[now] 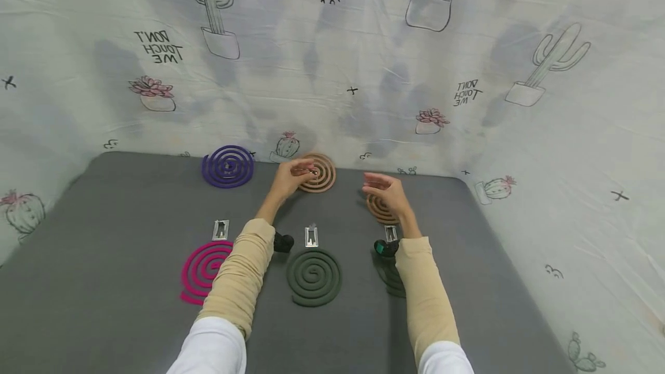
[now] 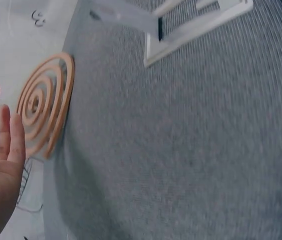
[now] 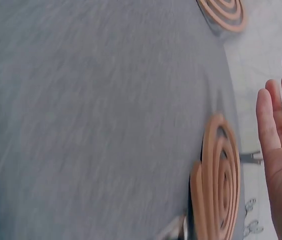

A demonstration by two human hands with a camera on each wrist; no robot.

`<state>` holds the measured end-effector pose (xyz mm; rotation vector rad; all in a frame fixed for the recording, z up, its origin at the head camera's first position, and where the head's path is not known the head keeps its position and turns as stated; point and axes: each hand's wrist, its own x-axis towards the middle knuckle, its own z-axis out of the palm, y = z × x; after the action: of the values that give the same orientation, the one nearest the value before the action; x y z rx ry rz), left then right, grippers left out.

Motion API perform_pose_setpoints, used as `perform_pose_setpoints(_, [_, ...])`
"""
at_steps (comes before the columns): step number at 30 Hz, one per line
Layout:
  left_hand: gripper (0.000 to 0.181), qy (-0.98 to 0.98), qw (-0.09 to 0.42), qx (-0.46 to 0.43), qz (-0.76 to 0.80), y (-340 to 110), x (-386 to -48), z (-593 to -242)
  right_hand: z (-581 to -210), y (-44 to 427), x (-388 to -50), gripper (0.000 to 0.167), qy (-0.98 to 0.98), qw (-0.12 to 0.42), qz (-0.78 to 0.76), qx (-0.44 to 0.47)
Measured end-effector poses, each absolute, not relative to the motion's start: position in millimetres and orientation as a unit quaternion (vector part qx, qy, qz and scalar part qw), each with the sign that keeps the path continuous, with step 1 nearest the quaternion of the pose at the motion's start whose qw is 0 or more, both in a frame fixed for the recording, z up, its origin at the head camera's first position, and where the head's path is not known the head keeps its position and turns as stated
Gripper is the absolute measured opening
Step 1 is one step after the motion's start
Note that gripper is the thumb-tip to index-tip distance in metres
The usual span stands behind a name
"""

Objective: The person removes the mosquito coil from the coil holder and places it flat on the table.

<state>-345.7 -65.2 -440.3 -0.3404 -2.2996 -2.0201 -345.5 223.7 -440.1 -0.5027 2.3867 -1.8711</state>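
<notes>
Hovering with relaxed, unloaded left hand [image 1: 293, 178] and right hand [image 1: 387, 190], with one tan mosquito coil [image 1: 324, 173] beside the left, another tan coil [image 1: 381, 209] beside the right. Probably light, stiff, brittle; best pinched by outer ring [image 2: 69, 95].
</notes>
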Motion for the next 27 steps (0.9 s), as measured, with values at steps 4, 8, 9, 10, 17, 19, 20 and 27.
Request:
perform_pose_setpoints(4, [0.042,-0.752,0.040,-0.086,-0.652,-72.4,-345.3,-440.2,-438.9,212.2,-354.6,0.045,0.771,0.046,-0.608,-0.184])
perform_pose_setpoints(8, [0.041,-0.757,0.061,-0.057,-0.648,-76.8,-343.5,-445.1,-443.9,200.9,-360.7,0.047,0.768,0.066,-0.609,-0.188])
perform_pose_setpoints(9, [0.041,-0.759,0.069,-0.052,-0.645,-77.3,-343.4,-446.4,-445.5,197.8,-362.3,0.047,0.768,0.069,-0.609,-0.185])
perform_pose_setpoints(10, [0.041,-0.761,0.075,-0.044,-0.643,-77.5,-343.3,-447.3,-446.9,194.3,-364.0,0.047,0.767,0.074,-0.612,-0.178])
perform_pose_setpoints(17, [0.044,-0.778,0.069,0.023,-0.624,-73.6,-343.4,-449.9,-453.5,169.3,-373.1,0.052,0.761,0.112,-0.624,-0.137])
perform_pose_setpoints(19, [0.046,-0.781,0.057,0.035,-0.620,-71.3,-344.2,-450.7,-454.7,164.3,-374.7,0.054,0.761,0.110,-0.626,-0.128])
perform_pose_setpoints(20, [0.047,-0.784,0.051,0.038,-0.617,-70.4,-344.9,-451.3,-455.1,162.0,-375.5,0.055,0.760,0.109,-0.628,-0.124])
perform_pose_setpoints(27, [0.056,-0.787,0.031,0.046,-0.614,-68.2,-349.7,-454.7,-454.2,147.4,-381.3,0.062,0.768,0.108,-0.619,-0.124])
